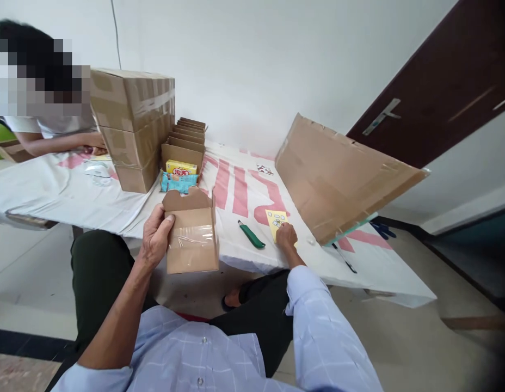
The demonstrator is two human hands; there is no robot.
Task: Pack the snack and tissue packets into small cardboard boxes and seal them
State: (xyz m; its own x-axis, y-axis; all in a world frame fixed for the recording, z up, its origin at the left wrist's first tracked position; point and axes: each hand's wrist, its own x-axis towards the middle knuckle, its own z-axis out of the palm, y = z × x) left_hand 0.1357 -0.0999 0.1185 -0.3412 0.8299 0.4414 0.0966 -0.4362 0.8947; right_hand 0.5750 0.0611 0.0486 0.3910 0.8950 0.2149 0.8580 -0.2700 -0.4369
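Observation:
My left hand (156,235) grips a small brown cardboard box (192,250) by its left side, thumb on the near face. Clear tape crosses the box, and its top flap stands up. The box is held at the table's front edge. My right hand (287,236) is closed over the lower part of a yellow printed card (274,219) lying on the table; its fingertips are partly hidden. Between my hands lies a green utility knife (251,234). Just beyond the box are a blue snack packet (179,183) and a yellow packet (181,168).
Several open cardboard boxes (189,134) stand in a row behind the packets. Taped cartons (148,117) are stacked to their left. A large cardboard sheet (338,179) leans at the right, near a black pen (344,258). Another person's hand (95,142) rests at the far left.

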